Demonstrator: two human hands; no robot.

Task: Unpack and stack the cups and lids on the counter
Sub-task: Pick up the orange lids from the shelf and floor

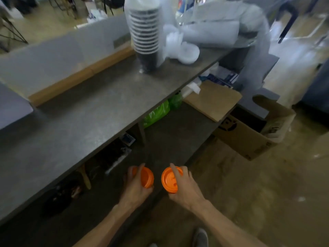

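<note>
I see two round orange plastic lids held low in front of the body, below the edge of the long grey stone-look counter [92,111] and over the dark lower shelf. The left hand [136,187] curls its fingers and thumb round the left orange lid [146,177], which stands nearly on edge, its flat face turned toward the right and slightly up. The right hand [183,188] grips the right orange lid [169,179] with thumb below and fingers curved over the rim; the forefinger lies across its top. That lid's face tilts toward me and to the left, so I can see its raised ring and a small sip opening. The two lids are apart, face roughly toward face. Whether either is a single lid or a short stack I cannot tell.

Farther along the counter stands a tall upright stack of dark paper cups with white rims [146,32], wrapped in a clear plastic sleeve, its long axis vertical. Just beside it on the right lie blurred white plastic lids [187,52] and crumpled clear plastic wrapping [213,31], lying roughly along the counter. An open brown cardboard box [249,138] sits on the floor to the right, and a green plastic bag [156,111] shows under the counter.
</note>
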